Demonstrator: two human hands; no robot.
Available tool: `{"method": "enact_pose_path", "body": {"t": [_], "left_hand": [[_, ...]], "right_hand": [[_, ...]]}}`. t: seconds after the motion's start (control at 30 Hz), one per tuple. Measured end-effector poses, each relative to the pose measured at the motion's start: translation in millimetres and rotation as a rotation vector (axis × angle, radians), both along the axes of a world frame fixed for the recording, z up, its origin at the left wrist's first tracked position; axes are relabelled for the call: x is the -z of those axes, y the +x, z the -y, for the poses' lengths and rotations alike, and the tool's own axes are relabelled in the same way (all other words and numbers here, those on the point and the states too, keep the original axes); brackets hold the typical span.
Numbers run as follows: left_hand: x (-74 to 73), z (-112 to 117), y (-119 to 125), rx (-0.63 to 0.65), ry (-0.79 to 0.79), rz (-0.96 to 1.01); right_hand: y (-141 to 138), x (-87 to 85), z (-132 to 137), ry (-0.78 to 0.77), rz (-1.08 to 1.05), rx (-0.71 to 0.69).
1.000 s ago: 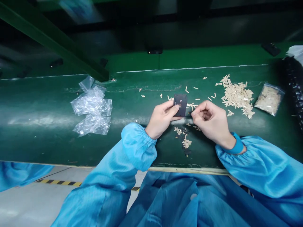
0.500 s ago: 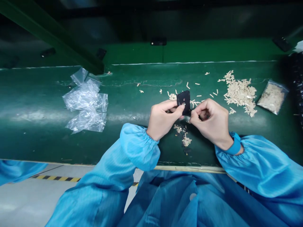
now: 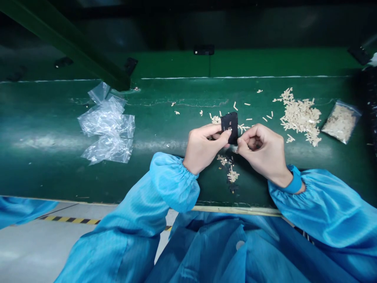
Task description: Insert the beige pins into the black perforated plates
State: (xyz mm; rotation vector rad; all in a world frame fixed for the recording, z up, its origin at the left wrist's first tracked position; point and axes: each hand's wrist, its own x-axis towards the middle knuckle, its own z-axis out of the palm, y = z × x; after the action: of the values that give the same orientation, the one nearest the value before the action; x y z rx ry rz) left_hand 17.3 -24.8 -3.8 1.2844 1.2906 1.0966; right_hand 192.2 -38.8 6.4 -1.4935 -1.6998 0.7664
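My left hand (image 3: 204,147) grips a flat black plastic part (image 3: 230,121) with small holes, its thumb pressed on the face. The part is tilted up above the green table. At its lower right edge, my right hand (image 3: 262,151) is closed in a pinch; whatever lies between the fingertips is too small to make out. Small cream strips (image 3: 216,120) lie behind the part. Below the hands there is a little heap of cream and dark bits (image 3: 232,175).
A large pile of cream strips (image 3: 302,118) lies to the right, beside a clear bag filled with such pieces (image 3: 341,122). Several clear plastic bags (image 3: 107,125) are heaped at left. A green post (image 3: 88,55) slants down at back left. Black parts (image 3: 204,50) sit along the back.
The view has shifted slightly. Both hands stay nearly in place, the left still holding the black part and the right still pinched at its lower right edge.
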Motion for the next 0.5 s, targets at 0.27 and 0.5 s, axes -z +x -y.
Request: {"method": "enact_pose_path", "body": {"t": [0.27, 0.5], "left_hand": [[-4.6, -1.2, 2.9, -0.010, -0.104, 0.143], [-5.9, -1.9, 2.8, -0.029, -0.114, 0.162]], "right_hand": [[-1.5, -5.1, -3.9, -0.239, -0.280, 0.028], [-0.9, -6.1, -4.3, -0.220, -0.256, 0.062]]}}
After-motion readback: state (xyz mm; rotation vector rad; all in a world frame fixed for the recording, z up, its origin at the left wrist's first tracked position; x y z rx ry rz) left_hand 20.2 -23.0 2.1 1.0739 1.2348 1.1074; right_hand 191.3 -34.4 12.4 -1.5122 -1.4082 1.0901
